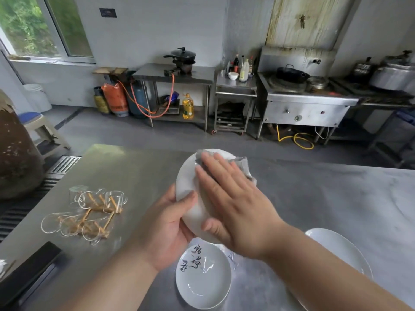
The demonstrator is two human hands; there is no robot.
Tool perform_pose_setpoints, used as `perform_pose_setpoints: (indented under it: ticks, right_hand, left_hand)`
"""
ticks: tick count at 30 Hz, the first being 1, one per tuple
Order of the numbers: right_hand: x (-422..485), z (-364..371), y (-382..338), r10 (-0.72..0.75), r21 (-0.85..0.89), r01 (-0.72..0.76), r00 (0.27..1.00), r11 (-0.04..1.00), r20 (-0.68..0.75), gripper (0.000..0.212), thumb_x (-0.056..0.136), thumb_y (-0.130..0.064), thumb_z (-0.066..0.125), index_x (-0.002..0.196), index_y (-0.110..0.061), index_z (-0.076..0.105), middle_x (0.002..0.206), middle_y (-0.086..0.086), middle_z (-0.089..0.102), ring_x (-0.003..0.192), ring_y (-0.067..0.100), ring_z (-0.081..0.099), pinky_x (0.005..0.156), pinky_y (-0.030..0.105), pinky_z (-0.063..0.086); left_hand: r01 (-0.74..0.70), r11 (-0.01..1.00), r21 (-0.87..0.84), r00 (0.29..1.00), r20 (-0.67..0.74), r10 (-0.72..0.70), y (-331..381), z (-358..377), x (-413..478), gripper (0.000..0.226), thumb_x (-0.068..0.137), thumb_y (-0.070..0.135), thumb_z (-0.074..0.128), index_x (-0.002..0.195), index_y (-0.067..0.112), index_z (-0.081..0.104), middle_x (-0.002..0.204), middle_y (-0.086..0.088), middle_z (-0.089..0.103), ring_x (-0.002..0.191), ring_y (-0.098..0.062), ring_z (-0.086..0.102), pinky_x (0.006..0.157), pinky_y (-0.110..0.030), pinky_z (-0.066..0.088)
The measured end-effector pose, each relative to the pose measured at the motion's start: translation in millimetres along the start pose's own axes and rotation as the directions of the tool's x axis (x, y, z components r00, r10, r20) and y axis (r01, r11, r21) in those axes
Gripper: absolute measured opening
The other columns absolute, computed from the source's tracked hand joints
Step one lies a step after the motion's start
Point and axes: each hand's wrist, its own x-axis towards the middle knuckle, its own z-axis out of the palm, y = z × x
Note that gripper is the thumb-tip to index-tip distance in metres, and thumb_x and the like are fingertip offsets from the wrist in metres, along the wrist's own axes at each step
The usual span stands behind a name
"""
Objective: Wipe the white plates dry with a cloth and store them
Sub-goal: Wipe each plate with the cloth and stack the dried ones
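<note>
Holding the round white ceramic plate (186,182) up off the brushed-steel table (314,198), the left hand (166,223) grips its near rim. The thumb lies across the face, and the fingers are hidden behind, presumably curled under. The plate is tilted with its face toward the right hand (233,203), which probably makes the rubbing easier and braces the plate against the push.

That right hand lies flat with its fingers straight and slightly spread. It grasps nothing and presses a crumpled grey cloth (243,163) against the plate's face. The cloth bunches out past the fingertips at the far rim.

Directly below the hands, a shallow white plate with black brush lettering (202,286) rests on the table. It holds nothing except some glints that may be water. A plain white plate (336,250) sits to its right, partly hidden by the right forearm, so I cannot tell what is on it. Both seem to be waiting within easy reach.

Clear glass cups (94,212) sit on a wooden rack (105,221) to the left and look empty. What is inside the black lidded pan (180,55) on the far counter cannot be seen.
</note>
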Motion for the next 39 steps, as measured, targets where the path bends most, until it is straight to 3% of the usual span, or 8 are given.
perform_pose_setpoints:
  ticks: [4,11,17,24,28,31,36,39]
  right_hand:
    - [2,11,2,0.146,0.031,-0.146,0.989,0.989,-0.019,0.097,0.098,-0.073,0.011,0.163,-0.002,0.02,0.174,0.012,0.004,0.162,0.03,-0.004,0.128,0.054,0.016]
    - [14,47,-45,-0.025,0.119,0.032,0.998,0.992,-0.06,0.096,0.1,-0.072,0.02,0.163,0.001,0.021,0.174,0.016,0.009,0.162,0.034,0.006,0.127,0.056,0.022]
    - [37,49,-23,0.251,0.038,-0.248,0.965,0.968,-0.073,0.098,0.098,-0.077,0.011,0.165,-0.005,0.016,0.175,0.007,0.005,0.162,0.027,0.0,0.127,0.054,0.019]
    - [26,78,-68,0.059,0.149,-0.036,0.987,0.988,-0.152,0.09,0.103,-0.066,0.021,0.159,0.004,0.029,0.171,0.02,0.017,0.161,0.035,0.013,0.125,0.056,0.026]
    - [69,45,-40,0.074,0.071,-0.065,0.988,0.995,-0.136,0.092,0.1,-0.068,0.018,0.157,0.001,0.037,0.167,0.018,0.03,0.159,0.032,0.022,0.125,0.052,0.026]
    - [86,32,-20,0.064,0.058,-0.059,0.993,0.997,-0.094,0.088,0.101,-0.068,0.017,0.153,-0.004,0.047,0.157,0.012,0.047,0.147,0.03,0.043,0.117,0.047,0.036]
    - [62,40,-5,0.37,0.294,-0.323,0.921,0.9,-0.12,0.082,0.103,-0.065,0.025,0.155,-0.003,0.039,0.16,0.007,0.038,0.148,0.02,0.038,0.119,0.044,0.035]
    - [59,41,-16,0.336,0.262,-0.299,0.936,0.918,-0.106,0.092,0.1,-0.073,0.015,0.158,-0.005,0.038,0.163,0.005,0.035,0.151,0.02,0.034,0.12,0.043,0.035]
  left_hand:
    - [-0.027,0.999,-0.025,0.998,-0.051,0.025,13,-18,3,0.039,0.095,0.014,0.058,0.131,0.009,0.07,0.137,-0.025,0.066,0.122,-0.037,0.069,0.086,-0.043,0.062]
    - [0.015,1.0,0.02,0.999,0.041,-0.016,16,-37,0,0.035,0.102,0.022,0.056,0.134,0.022,0.071,0.14,-0.011,0.067,0.13,-0.024,0.065,0.093,-0.032,0.059]
    - [-0.03,0.997,-0.069,1.0,-0.011,0.03,37,-59,4,0.037,0.098,0.018,0.056,0.13,0.009,0.072,0.138,-0.023,0.066,0.125,-0.036,0.067,0.09,-0.043,0.061]
    - [0.031,0.995,-0.092,1.0,0.001,-0.031,29,-73,0,0.036,0.097,0.021,0.06,0.13,0.017,0.074,0.137,-0.017,0.069,0.125,-0.026,0.068,0.091,-0.034,0.06]
    - [0.079,0.995,0.054,0.995,0.061,-0.083,22,-69,-6,0.038,0.099,0.018,0.062,0.136,0.023,0.068,0.128,-0.011,0.074,0.115,-0.023,0.072,0.082,-0.036,0.061]
    - [0.068,0.992,0.105,0.995,0.067,-0.075,31,-69,-7,0.042,0.094,0.023,0.066,0.136,0.022,0.068,0.135,-0.017,0.069,0.121,-0.029,0.069,0.086,-0.039,0.06]
    - [0.075,0.997,0.02,0.997,-0.01,-0.074,42,-77,-2,0.039,0.09,0.014,0.061,0.127,0.015,0.073,0.136,-0.021,0.068,0.124,-0.035,0.067,0.093,-0.046,0.061]
    - [0.093,0.992,0.087,0.995,0.009,-0.094,44,-74,-1,0.036,0.092,0.014,0.059,0.124,0.017,0.076,0.132,-0.019,0.071,0.118,-0.032,0.07,0.089,-0.043,0.062]
